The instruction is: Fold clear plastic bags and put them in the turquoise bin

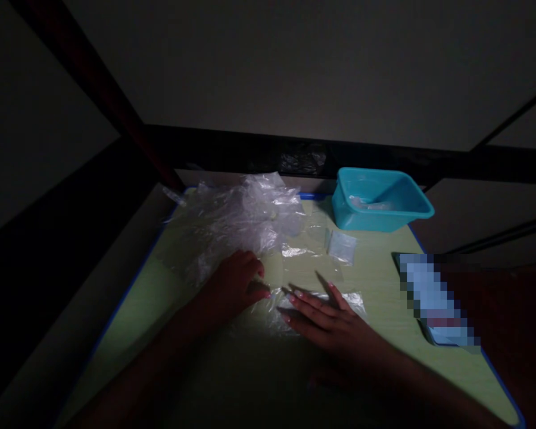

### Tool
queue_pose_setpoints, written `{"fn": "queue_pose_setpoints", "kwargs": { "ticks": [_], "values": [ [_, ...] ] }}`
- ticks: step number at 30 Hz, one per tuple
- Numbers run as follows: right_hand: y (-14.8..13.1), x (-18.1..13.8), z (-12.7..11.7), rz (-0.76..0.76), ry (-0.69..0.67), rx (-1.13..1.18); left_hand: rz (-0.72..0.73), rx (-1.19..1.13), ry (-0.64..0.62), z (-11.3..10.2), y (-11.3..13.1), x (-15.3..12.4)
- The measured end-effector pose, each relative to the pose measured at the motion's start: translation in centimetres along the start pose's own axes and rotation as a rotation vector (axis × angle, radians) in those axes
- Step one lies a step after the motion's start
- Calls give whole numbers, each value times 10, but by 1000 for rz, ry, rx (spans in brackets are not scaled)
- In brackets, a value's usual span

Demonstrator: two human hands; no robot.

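My right hand (326, 322) lies flat with its fingers spread on a clear plastic bag (355, 301) on the table. To its left, my left hand (241, 277) has its fingers loosely curled, with a gap between them and the thumb. Its thumb tip is close to the left edge of that bag; I cannot tell whether it presses on the film. Another clear flat bag (310, 268) lies just beyond my hands. Behind my left hand spreads a heap of crumpled clear plastic bags (250, 214). A small whitish folded packet (342, 246) lies beyond my right hand.
A turquoise plastic basin (375, 220) stands at the back right of the pale table (384, 280), with some whitish film inside. A phone-like object (433, 301), partly blurred out, lies at the right edge. A wall rises behind. The light is dim.
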State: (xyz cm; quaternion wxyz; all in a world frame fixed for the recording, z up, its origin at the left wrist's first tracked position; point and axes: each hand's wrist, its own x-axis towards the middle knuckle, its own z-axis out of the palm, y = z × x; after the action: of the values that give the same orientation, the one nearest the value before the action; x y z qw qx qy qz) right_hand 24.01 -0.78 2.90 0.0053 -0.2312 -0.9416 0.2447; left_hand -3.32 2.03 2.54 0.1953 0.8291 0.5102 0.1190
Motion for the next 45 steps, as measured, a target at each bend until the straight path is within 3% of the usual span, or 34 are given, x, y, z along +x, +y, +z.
{"fn": "queue_pose_setpoints", "kwargs": {
  "ticks": [7,13,17,26,40,45],
  "values": [
    [3,-1,11,98,72,-102,26,26,0,9,1,-4],
    [7,0,11,113,38,-96,96,68,-20,11,8,-9],
    [8,0,10,120,27,-71,32,-38,-59,8,8,-9],
    [8,0,9,131,40,-59,-137,-67,18,13,-3,-10],
    [13,3,10,70,40,-55,-7,-171,-2,8,-5,-10],
    [12,2,13,127,43,-84,70,-136,36,2,-8,-12]
  ]
}}
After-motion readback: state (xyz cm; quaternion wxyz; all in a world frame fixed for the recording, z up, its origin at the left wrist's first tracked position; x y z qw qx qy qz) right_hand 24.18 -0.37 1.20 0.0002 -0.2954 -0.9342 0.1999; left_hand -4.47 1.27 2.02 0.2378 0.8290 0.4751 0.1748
